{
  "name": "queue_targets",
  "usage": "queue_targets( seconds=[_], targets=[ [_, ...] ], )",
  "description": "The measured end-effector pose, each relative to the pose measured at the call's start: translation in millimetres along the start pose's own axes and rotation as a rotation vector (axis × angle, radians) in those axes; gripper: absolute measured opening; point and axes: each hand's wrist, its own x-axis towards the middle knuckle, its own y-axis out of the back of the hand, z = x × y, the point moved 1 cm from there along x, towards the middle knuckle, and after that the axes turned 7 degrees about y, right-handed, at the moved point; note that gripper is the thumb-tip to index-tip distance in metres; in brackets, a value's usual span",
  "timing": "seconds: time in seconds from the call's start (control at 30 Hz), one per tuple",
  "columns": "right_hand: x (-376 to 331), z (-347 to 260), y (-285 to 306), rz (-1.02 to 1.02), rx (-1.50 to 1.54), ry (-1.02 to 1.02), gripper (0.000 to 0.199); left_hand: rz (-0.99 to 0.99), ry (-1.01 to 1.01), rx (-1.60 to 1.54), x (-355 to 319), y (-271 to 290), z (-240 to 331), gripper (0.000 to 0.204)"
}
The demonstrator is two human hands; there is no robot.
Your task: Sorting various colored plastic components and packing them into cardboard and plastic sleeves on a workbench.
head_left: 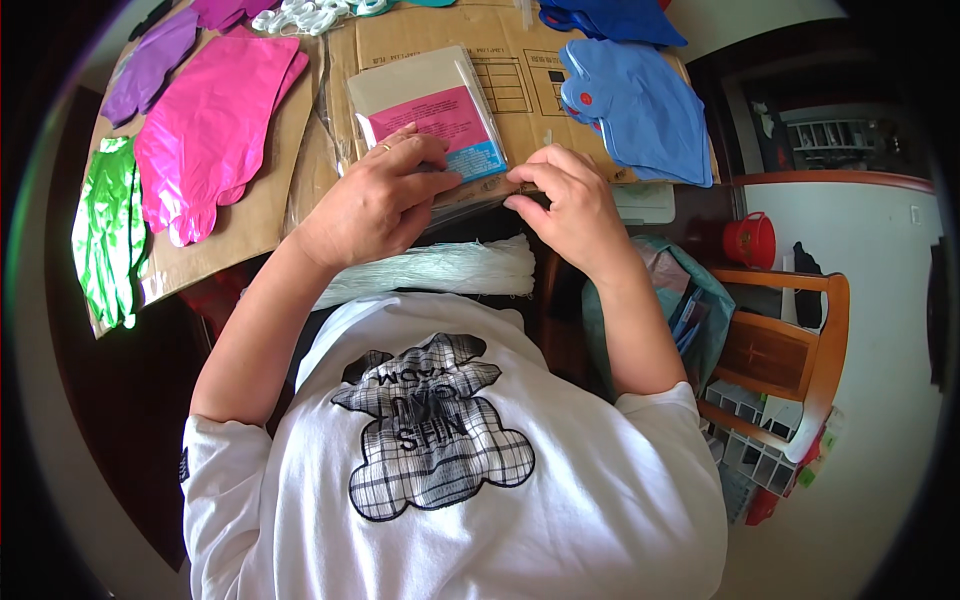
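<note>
i'm watching the left hand (385, 195) pressing flat, fingers spread, on a clear plastic packet (432, 115) with a beige card and a pink and blue label inside. the right hand (565, 195) is pinching the packet's lower right corner, fingertips closed together on its edge. the packet is lying on brown cardboard (500, 50) covering the desk. just below both hands a bundle of white strings (440, 268) is lying. well left of the left hand, pink foil balloons (215, 120) and green ones (108, 230) are resting flat; above the right hand, blue ones (640, 105).
</note>
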Motion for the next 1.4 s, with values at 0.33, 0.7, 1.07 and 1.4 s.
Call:
queue_targets(
  seconds=[0.33,0.7,1.07,1.4],
  targets=[
    [2.4,6.8,-1.0,0.006,-0.066,0.128,0.017,-0.011,0.007,-0.011,0.0,0.8,0.3,0.036],
    [-0.3,6.8,-3.7,0.042,-0.139,0.269,0.012,-0.012,-0.036,-0.007,1.7,-0.3,-1.8,0.036],
    [-19.5,2.0,1.3,0.105,-0.091,0.241,0.021,0.003,-0.023,-0.029,3.5,0.6,-1.9,0.035],
    [-4.0,12.6,-5.7,0.062,-0.096,0.261,0.016,-0.003,-0.013,-0.021,2.9,-0.4,-3.0,0.034]
  ],
)
